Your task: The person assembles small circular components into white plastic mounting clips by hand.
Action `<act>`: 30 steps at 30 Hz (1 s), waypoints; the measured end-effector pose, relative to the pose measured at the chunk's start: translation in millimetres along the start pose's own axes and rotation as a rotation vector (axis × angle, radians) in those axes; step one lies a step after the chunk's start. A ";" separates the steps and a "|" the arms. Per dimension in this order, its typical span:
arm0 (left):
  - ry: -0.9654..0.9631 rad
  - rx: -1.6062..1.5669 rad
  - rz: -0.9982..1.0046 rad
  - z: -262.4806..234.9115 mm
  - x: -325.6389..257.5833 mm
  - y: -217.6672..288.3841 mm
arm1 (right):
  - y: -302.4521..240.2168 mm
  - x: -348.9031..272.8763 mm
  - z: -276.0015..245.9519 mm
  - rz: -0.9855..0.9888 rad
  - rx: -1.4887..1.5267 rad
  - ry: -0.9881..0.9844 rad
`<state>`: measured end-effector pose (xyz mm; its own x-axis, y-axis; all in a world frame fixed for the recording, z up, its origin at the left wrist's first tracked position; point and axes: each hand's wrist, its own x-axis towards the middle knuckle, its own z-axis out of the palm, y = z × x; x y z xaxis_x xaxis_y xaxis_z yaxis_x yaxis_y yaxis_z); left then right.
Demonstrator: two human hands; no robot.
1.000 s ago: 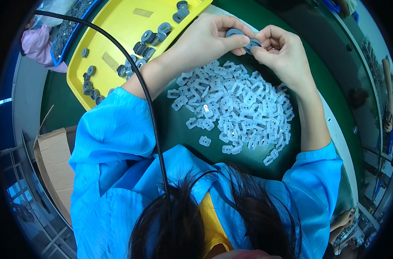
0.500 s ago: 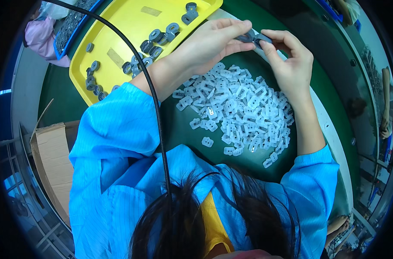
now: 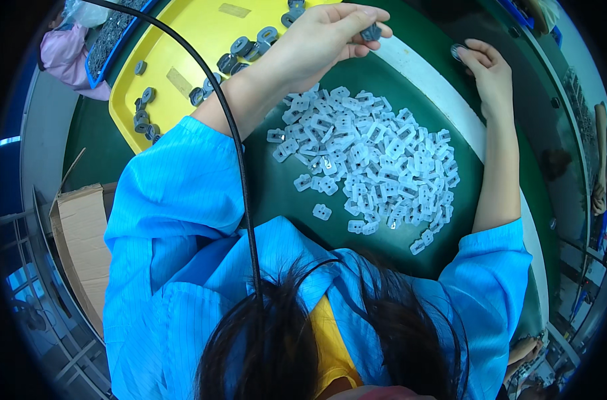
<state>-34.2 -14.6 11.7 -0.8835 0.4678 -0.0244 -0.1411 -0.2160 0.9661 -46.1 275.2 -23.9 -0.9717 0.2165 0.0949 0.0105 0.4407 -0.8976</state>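
My left hand (image 3: 330,40) is closed, its thumb and fingers pinching a small dark grey plastic part (image 3: 371,31) above the table, beside the yellow tray's right side. Farther right, past the white strip, my right hand (image 3: 489,70) pinches a small round grey part (image 3: 458,52) between thumb and fingers. Below and between the hands lies a heap of translucent white plastic pieces (image 3: 377,157), each with a hole or slot. Several dark grey oval parts (image 3: 243,46) rest in the yellow tray (image 3: 163,50), some hidden by my left forearm.
A black cable (image 3: 240,153) runs down across my left sleeve. A cardboard box (image 3: 83,233) stands at the left. The green table (image 3: 277,200) has a white strip (image 3: 430,77) along its right part. Another person's pink sleeve (image 3: 63,53) and a blue-rimmed bin (image 3: 110,40) are at the upper left.
My hands were together at the grey parts; now they are apart. The right hand has moved right with a round part, the left slightly up and left, keeping a grey part.
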 end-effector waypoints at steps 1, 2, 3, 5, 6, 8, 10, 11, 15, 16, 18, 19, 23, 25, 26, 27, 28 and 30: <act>0.007 -0.002 0.001 -2.7 0.8 -3.9 | 2.7 4.5 -2.1 0.002 -0.179 0.043; 0.003 -0.093 -0.027 -6.5 2.7 -9.3 | 5.8 4.3 -0.7 -0.103 -0.359 0.106; -0.003 -0.184 -0.054 -9.4 3.7 -13.4 | 6.9 1.7 0.1 -0.209 -0.539 0.172; 0.032 -0.218 -0.031 -8.4 5.7 -11.8 | -21.7 -14.3 12.9 -0.402 -0.515 0.171; 0.061 -0.249 -0.011 -7.6 6.8 -9.7 | -31.9 -21.6 22.1 -0.419 -0.397 0.115; 0.133 -0.228 0.000 -10.6 8.2 -6.7 | -65.2 -49.3 51.3 -0.381 -0.283 -0.089; 0.194 -0.207 -0.006 -14.7 9.8 -6.3 | -89.2 -75.2 77.1 -0.542 -0.510 -0.272; 0.188 -0.232 0.012 -17.0 9.8 -5.8 | -96.9 -83.4 87.6 -0.530 -0.589 -0.376; 0.178 0.089 0.074 -14.9 4.1 -2.0 | -101.7 -93.5 103.9 -0.597 -0.686 -0.447; 0.179 0.088 0.078 -13.2 3.2 0.4 | -101.7 -91.1 105.7 -0.604 -0.641 -0.458; 0.168 0.185 -0.011 -8.5 0.5 4.3 | -100.0 -80.8 98.5 -0.396 -0.463 -0.574; 0.169 0.185 -0.005 -8.0 -1.1 4.6 | -98.3 -75.0 91.3 -0.185 -0.278 -0.678; 0.071 0.512 0.115 -6.6 -4.2 -3.3 | -83.9 -57.2 49.8 -0.071 0.167 -0.533; 0.039 0.577 0.166 0.6 -3.9 -6.4 | -80.1 -51.8 41.3 -0.140 0.317 -0.387; 0.000 0.564 0.093 4.8 -5.2 -3.5 | -81.5 -54.8 44.4 -0.188 0.337 -0.342; -0.014 0.568 0.085 10.4 -6.3 -4.7 | -78.0 -56.9 48.6 -0.178 0.342 -0.330; -0.038 0.440 0.110 15.0 -8.3 -4.7 | -74.4 -58.7 53.8 -0.257 0.234 -0.261; -0.069 0.342 0.097 19.1 -8.2 -5.5 | -72.6 -61.5 59.1 -0.413 0.044 -0.122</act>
<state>-17.7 -0.9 11.5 -0.8513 0.5188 0.0778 0.1101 0.0316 0.9934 -1.0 178.4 10.0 -0.9130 -0.0763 0.4008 -0.3927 0.4304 -0.8127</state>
